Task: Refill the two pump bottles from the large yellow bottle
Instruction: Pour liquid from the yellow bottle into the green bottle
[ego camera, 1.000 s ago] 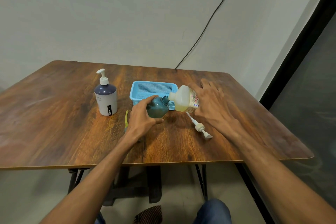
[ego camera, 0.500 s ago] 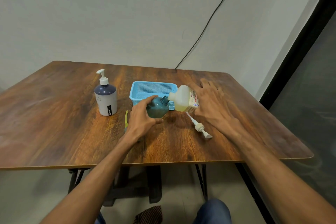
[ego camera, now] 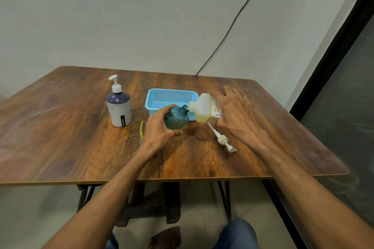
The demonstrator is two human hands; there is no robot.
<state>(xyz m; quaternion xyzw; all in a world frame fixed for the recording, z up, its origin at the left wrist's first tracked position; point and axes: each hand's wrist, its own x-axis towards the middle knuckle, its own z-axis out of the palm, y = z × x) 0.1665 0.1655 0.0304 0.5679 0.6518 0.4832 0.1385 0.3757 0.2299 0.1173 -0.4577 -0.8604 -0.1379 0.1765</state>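
My right hand (ego camera: 235, 116) grips the large yellow bottle (ego camera: 204, 109), tipped on its side with its mouth against the open neck of the teal pump bottle (ego camera: 175, 117). My left hand (ego camera: 156, 130) holds the teal bottle, which leans to the right just above the table. Yellow liquid lies in the lower part of the large bottle. The teal bottle's white pump head (ego camera: 222, 139) lies on the table below my right hand. A second pump bottle (ego camera: 118, 105), white with a dark top and its pump fitted, stands upright to the left.
A light blue plastic basket (ego camera: 159, 97) sits just behind the two tipped bottles. A small yellow-green item (ego camera: 141, 130) lies on the wooden table (ego camera: 60, 139) beside my left wrist. A black cable (ego camera: 228, 32) runs down the wall to the table's back edge.
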